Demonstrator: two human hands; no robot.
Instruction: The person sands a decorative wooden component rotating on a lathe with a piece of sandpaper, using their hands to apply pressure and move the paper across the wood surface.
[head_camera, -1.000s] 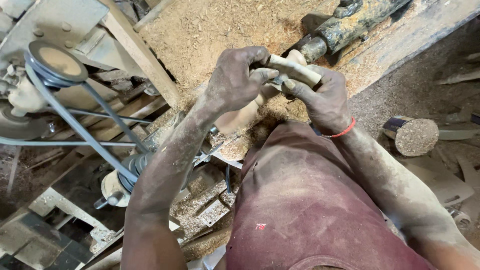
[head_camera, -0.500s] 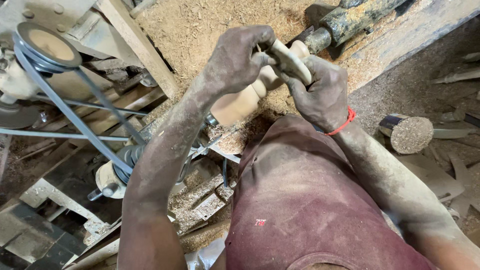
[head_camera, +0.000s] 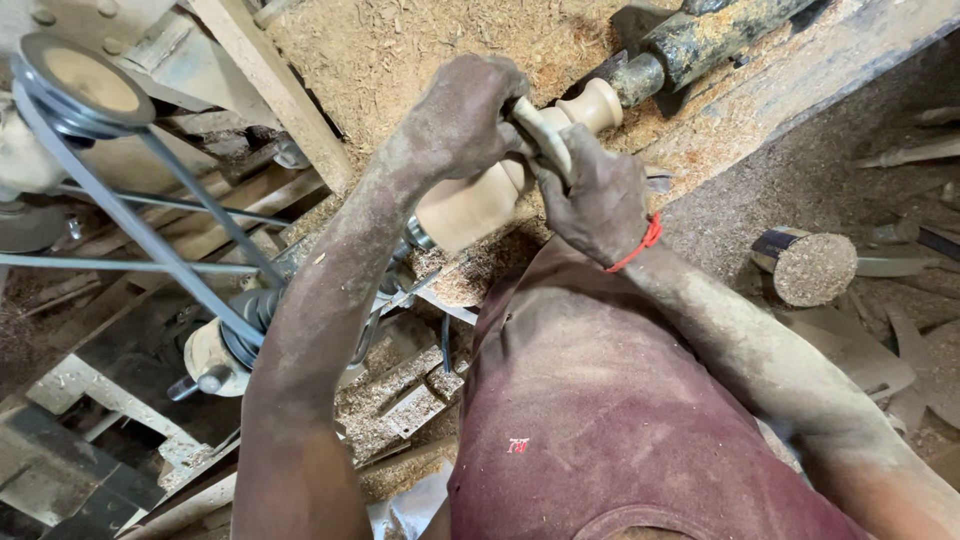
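one turned wooden piece (head_camera: 480, 200) on lathe | one tool (head_camera: 543, 135) | left hand (head_camera: 465, 115) closed on tool | right hand (head_camera: 595, 200) closed on tool, over wood

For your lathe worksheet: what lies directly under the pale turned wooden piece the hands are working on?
Under the turned wooden piece lies a heap of sawdust and shavings. The left hand and right hand cover its middle, so the bed below there is hidden.
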